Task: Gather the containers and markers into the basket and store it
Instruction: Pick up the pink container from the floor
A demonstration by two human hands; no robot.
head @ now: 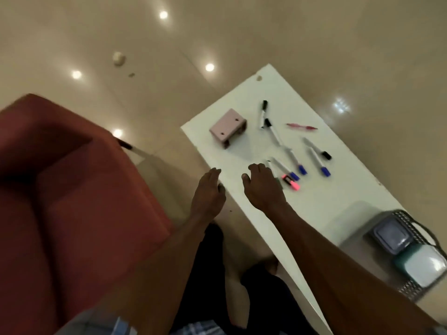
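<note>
Several markers with black and blue caps (292,160) lie scattered on the white table (338,189), along with a pink highlighter (291,183) and a pink pen (301,126). My right hand (262,187) hovers over the table just left of the highlighter, fingers curled, holding nothing that I can see. My left hand (209,192) is at the table's near-left edge, fingers loosely together and empty. A dark mesh basket (408,221) at the table's right end holds two lidded containers, one grey-lidded (391,234), one white-lidded (425,265).
A small pink box-shaped holder (228,128) stands at the table's far left. A red armchair (60,189) fills the left side, with a marker (128,146) lying on the floor beside it. Shiny beige floor tiles surround the table.
</note>
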